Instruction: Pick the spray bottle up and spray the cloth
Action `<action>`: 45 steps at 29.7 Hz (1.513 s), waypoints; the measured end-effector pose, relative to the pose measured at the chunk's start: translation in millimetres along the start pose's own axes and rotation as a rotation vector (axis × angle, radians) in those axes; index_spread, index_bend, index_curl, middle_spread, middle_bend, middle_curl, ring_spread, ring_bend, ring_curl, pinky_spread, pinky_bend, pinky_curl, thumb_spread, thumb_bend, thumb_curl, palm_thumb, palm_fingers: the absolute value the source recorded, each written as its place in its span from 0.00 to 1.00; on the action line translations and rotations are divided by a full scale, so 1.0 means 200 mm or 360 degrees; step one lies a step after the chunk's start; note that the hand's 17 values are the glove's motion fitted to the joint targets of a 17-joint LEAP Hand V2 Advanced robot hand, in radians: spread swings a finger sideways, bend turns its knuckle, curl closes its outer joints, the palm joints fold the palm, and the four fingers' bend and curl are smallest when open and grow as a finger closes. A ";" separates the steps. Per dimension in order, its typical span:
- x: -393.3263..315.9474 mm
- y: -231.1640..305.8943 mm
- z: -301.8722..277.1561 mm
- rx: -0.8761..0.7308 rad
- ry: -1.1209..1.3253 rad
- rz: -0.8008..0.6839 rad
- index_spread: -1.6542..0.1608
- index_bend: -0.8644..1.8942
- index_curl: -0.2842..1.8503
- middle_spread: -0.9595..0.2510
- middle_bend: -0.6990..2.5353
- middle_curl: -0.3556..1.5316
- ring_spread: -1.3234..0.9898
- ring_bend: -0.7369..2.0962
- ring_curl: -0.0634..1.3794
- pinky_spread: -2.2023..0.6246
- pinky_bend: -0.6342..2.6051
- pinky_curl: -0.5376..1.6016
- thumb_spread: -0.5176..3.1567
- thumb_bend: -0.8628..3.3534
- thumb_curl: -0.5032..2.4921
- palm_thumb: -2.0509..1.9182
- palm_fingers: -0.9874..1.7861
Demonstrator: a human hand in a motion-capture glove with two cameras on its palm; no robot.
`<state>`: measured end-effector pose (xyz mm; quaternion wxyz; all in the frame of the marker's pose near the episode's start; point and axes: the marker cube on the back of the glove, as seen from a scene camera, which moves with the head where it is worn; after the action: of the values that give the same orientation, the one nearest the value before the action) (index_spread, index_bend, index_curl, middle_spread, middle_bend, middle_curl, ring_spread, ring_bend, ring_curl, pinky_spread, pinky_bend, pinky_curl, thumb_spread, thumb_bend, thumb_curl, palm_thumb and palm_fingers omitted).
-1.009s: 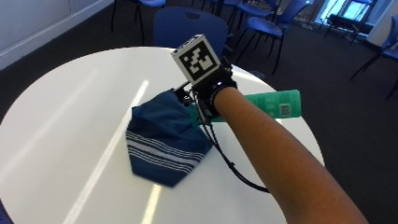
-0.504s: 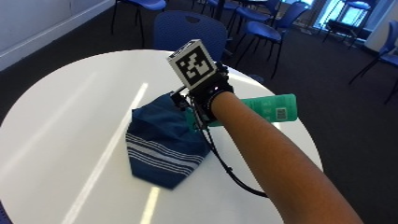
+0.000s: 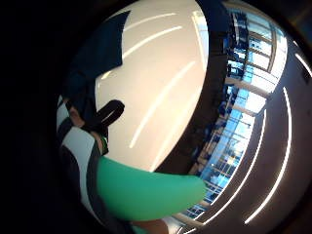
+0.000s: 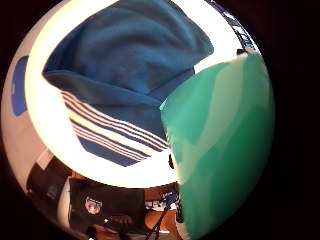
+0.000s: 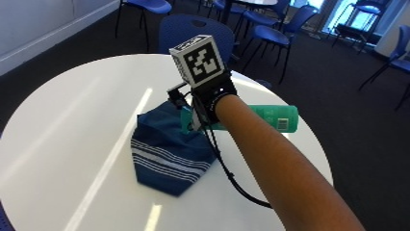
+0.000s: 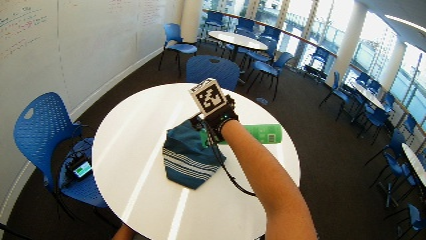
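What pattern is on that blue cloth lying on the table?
The cloth is plain dark blue with a band of thin white stripes near one edge; the right thumb side palm view shows it best.

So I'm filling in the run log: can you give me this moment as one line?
stage: bottle held | right hand grips green spray bottle, lying sideways | beside blue striped cloth on white table

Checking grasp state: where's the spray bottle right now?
In the outside view the green spray bottle is held sideways in the gloved right hand, above the white table, just beside the blue striped cloth.
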<state>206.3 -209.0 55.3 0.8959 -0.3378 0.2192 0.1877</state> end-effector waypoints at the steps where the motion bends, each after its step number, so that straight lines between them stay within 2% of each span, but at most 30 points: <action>1: 0.00 0.01 -0.02 0.0029 -0.0041 -0.0009 0.75 0.42 0.40 0.61 0.36 0.45 0.47 0.47 0.35 0.69 0.33 0.43 0.23 0.20 0.44 0.74 0.84; 14: -0.04 0.17 -0.28 0.0476 -0.0622 -0.0260 0.75 0.42 0.40 0.61 0.36 0.45 0.48 0.47 0.35 0.68 0.34 0.43 0.23 0.20 0.44 0.74 0.84; 26: -0.01 0.26 -0.40 0.0772 -0.1841 -0.0710 0.76 0.41 0.40 0.61 0.36 0.45 0.48 0.47 0.36 0.69 0.34 0.44 0.23 0.20 0.44 0.75 0.84; 31: -0.04 0.28 -0.46 0.0943 -0.2230 -0.0843 0.76 0.41 0.40 0.62 0.36 0.45 0.48 0.47 0.36 0.69 0.34 0.44 0.23 0.20 0.44 0.75 0.84; 45: -0.43 0.24 -0.73 0.1327 -0.2500 -0.0911 0.76 0.41 0.40 0.63 0.35 0.45 0.49 0.46 0.36 0.69 0.34 0.44 0.24 0.20 0.44 0.75 0.83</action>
<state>72.6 -292.4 -24.1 0.8483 0.1936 -0.4912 0.0406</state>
